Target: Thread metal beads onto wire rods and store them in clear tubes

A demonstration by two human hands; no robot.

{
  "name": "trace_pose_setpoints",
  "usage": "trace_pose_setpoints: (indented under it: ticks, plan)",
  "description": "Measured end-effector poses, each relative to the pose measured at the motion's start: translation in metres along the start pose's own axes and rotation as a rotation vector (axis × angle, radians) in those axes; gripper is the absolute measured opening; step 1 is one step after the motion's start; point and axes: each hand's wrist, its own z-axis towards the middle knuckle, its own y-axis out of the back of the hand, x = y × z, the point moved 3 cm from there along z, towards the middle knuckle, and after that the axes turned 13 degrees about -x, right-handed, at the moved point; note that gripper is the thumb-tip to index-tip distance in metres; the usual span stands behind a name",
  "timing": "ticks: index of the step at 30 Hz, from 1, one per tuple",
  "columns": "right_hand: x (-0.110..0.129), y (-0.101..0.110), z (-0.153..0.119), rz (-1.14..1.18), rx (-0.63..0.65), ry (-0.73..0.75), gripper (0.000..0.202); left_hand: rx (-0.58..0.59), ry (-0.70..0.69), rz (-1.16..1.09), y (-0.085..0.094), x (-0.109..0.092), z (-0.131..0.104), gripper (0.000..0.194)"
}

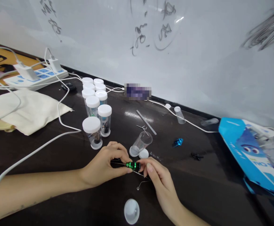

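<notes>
Between my two hands is a small green and black metal part (132, 166) with thin wires running from it. My left hand (111, 160) pinches its left end between thumb and fingers. At its black right end, the thumb and fingers of my right hand (157, 175) are closed on it. A thin bent wire with a small ring (138, 188) hangs or lies just below. Behind my hands a clear open cup (141, 142) lies tilted beside a white cap (143, 153). A translucent cup (131, 211) stands nearer to me.
Several white-capped jars (91, 125) stand at the left behind my hand. A white cable (33, 152) crosses the left side. A blue metal part (178, 142), black pieces (196, 156) and a blue bag (250, 153) lie to the right.
</notes>
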Motion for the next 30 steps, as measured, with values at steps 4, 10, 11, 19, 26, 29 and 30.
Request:
trace_pose_setpoints:
  ticks: [4,10,11,19,26,29,30]
  plan:
    - [-0.0005,-0.0001,0.0011,-0.004,-0.008,-0.005,0.026,0.004,0.007,-0.001,-0.0003,0.0007,0.0008,0.008]
    - [-0.0003,-0.0015,0.0006,-0.002,0.004,-0.001,0.027,0.002,-0.007,0.001,0.0,0.0,0.0006,0.008]
    - [-0.0002,-0.0014,0.0004,-0.003,0.002,-0.002,0.027,0.0,-0.006,0.003,0.0,0.0,0.0005,0.008]
    - [0.0008,-0.0008,0.0008,-0.018,-0.003,0.006,0.028,0.004,0.001,0.006,0.0004,-0.0008,0.0007,0.007]
    - [0.0025,0.0004,-0.0011,-0.044,-0.007,0.0,0.029,0.003,0.01,0.004,0.0001,-0.0005,0.0004,0.008]
    - [0.0023,0.0006,-0.0005,-0.036,-0.004,0.005,0.028,0.003,0.004,0.009,0.0002,-0.001,0.0009,0.007]
    - [0.002,0.0006,0.0,-0.032,-0.005,0.006,0.028,0.002,0.004,0.012,0.0004,-0.0011,0.0009,0.007]
